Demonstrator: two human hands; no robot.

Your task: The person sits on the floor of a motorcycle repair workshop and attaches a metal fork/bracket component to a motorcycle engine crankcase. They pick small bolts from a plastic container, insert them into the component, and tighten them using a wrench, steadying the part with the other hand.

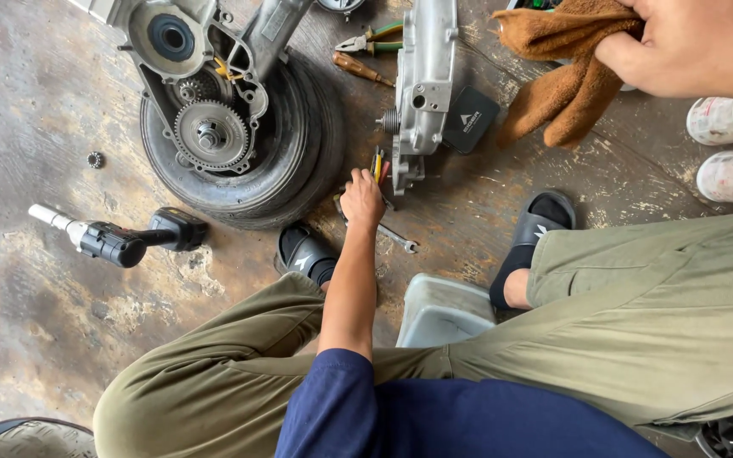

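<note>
The left hand [361, 199] at frame centre closes on small screwdrivers [378, 165] between tyre [299, 161] and metal cover [425, 85] (tight gap). The right hand [693, 47], upper right, grips a brown rag [566, 72]; open floor [27, 102] left.

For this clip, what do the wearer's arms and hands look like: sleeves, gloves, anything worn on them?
Both hands are bare, with no gloves. The left hand shows no ring, watch or band, and its forearm is uncovered up to a short dark navy sleeve ending above the elbow. The right hand also shows no jewellery; only its hand and wrist are in view, so its sleeve cannot be seen.
</note>
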